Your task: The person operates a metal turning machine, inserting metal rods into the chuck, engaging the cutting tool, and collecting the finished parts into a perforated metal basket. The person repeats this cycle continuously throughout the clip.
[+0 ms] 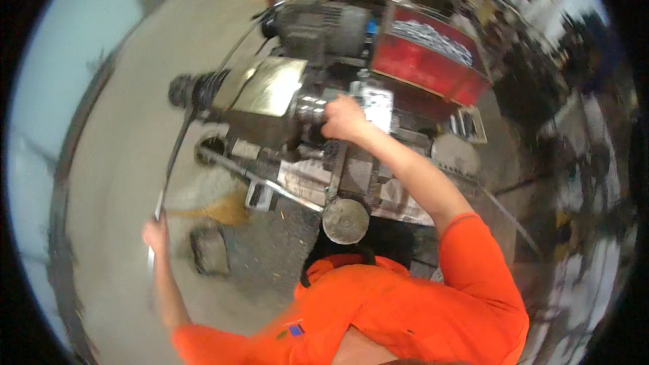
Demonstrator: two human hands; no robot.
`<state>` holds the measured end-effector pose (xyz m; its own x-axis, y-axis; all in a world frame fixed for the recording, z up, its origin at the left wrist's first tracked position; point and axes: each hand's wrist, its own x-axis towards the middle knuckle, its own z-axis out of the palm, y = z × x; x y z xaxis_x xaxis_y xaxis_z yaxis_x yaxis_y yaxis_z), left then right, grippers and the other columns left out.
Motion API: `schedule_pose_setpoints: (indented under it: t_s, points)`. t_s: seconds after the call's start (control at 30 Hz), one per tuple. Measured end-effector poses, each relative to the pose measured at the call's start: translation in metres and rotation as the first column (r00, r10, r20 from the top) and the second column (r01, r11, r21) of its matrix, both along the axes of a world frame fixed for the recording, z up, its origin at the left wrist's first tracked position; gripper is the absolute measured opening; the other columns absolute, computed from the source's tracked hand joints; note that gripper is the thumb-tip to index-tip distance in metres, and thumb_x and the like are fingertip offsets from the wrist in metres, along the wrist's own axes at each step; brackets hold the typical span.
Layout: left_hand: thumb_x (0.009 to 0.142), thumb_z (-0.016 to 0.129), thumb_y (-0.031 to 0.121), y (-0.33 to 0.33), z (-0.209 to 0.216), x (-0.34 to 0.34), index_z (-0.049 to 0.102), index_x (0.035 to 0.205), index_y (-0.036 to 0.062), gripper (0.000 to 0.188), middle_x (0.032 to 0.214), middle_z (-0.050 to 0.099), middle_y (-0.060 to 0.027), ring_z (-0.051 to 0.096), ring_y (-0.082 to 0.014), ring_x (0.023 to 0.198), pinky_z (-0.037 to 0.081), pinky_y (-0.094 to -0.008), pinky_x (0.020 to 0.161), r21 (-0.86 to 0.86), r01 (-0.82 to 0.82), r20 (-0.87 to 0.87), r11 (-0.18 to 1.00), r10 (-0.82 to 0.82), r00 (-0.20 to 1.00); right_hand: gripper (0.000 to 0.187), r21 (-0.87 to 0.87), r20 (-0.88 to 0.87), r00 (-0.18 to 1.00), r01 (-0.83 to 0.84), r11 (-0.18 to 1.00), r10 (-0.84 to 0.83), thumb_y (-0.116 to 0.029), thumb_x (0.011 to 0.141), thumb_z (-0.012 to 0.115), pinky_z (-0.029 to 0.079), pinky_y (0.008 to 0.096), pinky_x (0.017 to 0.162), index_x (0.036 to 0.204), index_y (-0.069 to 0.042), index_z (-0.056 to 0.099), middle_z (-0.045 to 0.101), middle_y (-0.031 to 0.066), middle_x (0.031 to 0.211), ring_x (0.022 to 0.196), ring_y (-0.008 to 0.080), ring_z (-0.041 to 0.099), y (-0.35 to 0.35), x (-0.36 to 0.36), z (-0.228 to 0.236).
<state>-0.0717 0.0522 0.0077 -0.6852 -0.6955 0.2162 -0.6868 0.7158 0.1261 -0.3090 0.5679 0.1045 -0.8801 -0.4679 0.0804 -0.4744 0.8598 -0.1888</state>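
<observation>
My left hand (155, 233) is closed round the bright lower end of a long metal lever (177, 145), which runs up along the left side of a lathe-like machine. My right hand (343, 119) is closed beside the shiny round chuck (311, 109) at the machine's middle. Whatever those fingers hold is hidden by the hand and blurred. A brassy sheet-metal cover (260, 86) lies over the machine left of the chuck. Just beyond the right hand is a bright metal block (377, 105).
A red bin (422, 71) of small metal pieces stands at the back right. Nearer me are a round metal disc (346, 221) and a slanting bar (270, 186). A broom head (230, 208) and a dark tray (208, 251) lie on the floor. A motor (324, 30) sits behind.
</observation>
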Motion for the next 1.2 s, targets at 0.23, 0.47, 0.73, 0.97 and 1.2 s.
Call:
schedule_pose_setpoints:
  t_s: [0.23,0.47,0.73,0.97,1.2]
  points:
    - [0.073,0.062,0.051,0.001,0.028,-0.010,0.068,0.083,0.0059,0.047,0.080,0.065,-0.0190,0.063,-0.0358,0.078,0.049,-0.0436,0.069,0.050,-0.068,0.037,0.996,0.066,0.997,0.022,0.010,-0.123,0.989,-0.081,0.997,0.082,-0.020,0.051,0.058,0.048,0.0397,0.072,0.066,-0.008,0.069,0.063,0.0168,0.070,0.076,0.0344,0.056,0.005,0.002,-0.002]
    - [0.074,0.062,0.043,0.160,0.038,0.032,0.061,0.082,0.0048,0.039,0.080,0.064,-0.0198,0.063,-0.0372,0.079,0.049,-0.0461,0.071,0.114,-0.050,0.043,0.992,0.045,0.998,0.020,-0.030,-0.151,0.978,-0.148,0.989,0.142,-0.022,0.053,0.059,0.049,0.0373,0.075,0.059,-0.004,0.066,0.062,0.0193,0.066,0.075,0.0359,0.058,0.004,-0.002,-0.006]
    - [0.073,0.065,0.024,0.128,0.029,0.045,0.056,0.085,-0.0012,0.029,0.065,0.058,-0.0110,0.059,-0.0235,0.058,0.048,-0.0372,0.057,0.429,0.352,-0.191,0.832,-0.297,0.936,0.020,-0.078,-0.322,0.946,0.006,0.997,-0.031,-0.023,0.053,0.060,0.048,0.0433,0.078,0.060,-0.006,0.067,0.063,0.0180,0.069,0.079,0.0345,0.059,0.070,0.032,0.055]
    - [0.077,0.064,0.014,0.098,0.032,-0.018,0.058,0.086,-0.0018,0.019,0.065,0.056,-0.0063,0.057,-0.0159,0.054,0.047,-0.0297,0.048,0.816,0.388,-0.281,0.429,-0.293,0.914,0.042,-0.225,-0.559,0.741,0.296,0.928,-0.372,-0.020,0.059,0.059,0.044,0.0420,0.088,0.099,-0.008,0.064,0.054,0.0202,0.111,0.097,0.0368,0.052,0.207,0.014,0.109]
    - [0.078,0.067,0.020,0.092,0.012,-0.025,0.057,0.091,-0.0029,0.028,0.065,0.054,-0.0076,0.053,-0.0169,0.054,0.046,-0.0301,0.052,0.823,0.442,-0.398,0.358,-0.191,0.897,0.046,-0.421,-0.370,0.853,0.199,0.885,-0.368,-0.018,0.056,0.060,0.044,0.0396,0.089,0.101,-0.009,0.064,0.052,0.0177,0.121,0.104,0.0346,0.054,0.249,0.107,0.065]
